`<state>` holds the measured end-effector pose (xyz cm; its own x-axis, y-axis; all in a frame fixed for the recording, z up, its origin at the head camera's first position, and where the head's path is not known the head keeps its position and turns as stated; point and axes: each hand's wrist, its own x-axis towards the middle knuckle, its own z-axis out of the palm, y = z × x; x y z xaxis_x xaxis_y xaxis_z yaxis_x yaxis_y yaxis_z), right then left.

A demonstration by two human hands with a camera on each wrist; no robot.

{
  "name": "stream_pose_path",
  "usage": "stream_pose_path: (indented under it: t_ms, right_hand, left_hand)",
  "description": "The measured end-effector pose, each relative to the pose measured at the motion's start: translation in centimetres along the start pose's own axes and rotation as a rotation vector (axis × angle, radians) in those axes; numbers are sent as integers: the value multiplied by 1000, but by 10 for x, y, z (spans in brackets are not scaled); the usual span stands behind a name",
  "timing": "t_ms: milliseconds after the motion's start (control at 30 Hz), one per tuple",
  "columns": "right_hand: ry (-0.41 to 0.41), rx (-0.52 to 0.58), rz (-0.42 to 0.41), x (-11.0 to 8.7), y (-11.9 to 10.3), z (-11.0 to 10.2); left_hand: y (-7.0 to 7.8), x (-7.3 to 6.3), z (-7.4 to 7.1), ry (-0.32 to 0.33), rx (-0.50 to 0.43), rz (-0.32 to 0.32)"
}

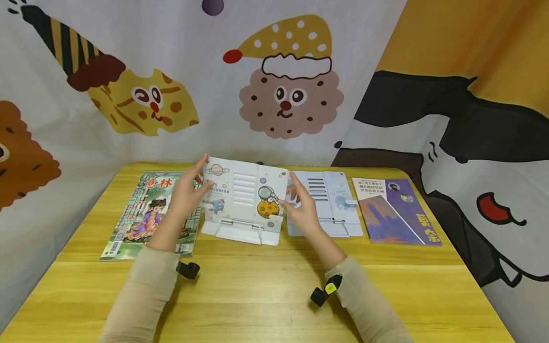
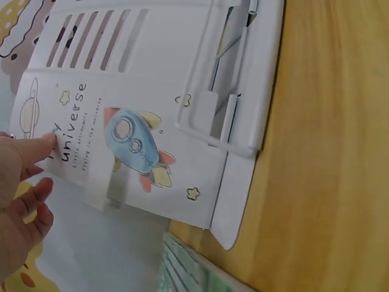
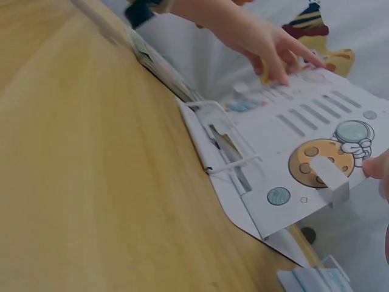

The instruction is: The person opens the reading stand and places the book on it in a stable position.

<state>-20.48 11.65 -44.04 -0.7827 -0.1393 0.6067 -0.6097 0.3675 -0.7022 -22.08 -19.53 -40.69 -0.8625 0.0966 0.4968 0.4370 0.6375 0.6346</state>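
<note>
The left hand and right hand pinch the sides of the white book stand — fingers just a bit open. It sits on the worktop — between a magazine and a second stand.

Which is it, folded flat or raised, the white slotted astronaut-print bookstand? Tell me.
Raised. The white slotted bookstand has its panel angled up from its base in both wrist views.

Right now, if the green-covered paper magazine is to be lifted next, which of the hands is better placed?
Probably the left hand: it pinches the left edge of the white, space-printed rectangular bookstand, nearer the magazine; the right hand holds the opposite edge, farther away. Either would need to let go first.
</note>
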Motion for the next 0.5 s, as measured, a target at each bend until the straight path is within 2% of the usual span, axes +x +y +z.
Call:
stream_pose_path:
  t_ms: [133,233,367,500]
  right_hand:
    - [9,19,-13,-6,-29,0]
    - [5,16,-34,-11,-38,5]
    - [22,7,-87,-22,-25,17]
    - [41,11,-194,-32,-31,24]
  left_hand:
    - [3,2,-3,-22,35,-26]
    - [5,3,-6,-41,26,-55]
    - [8,5,-10,-73,5,-83]
    - [11,8,-12,-103,-36,-112]
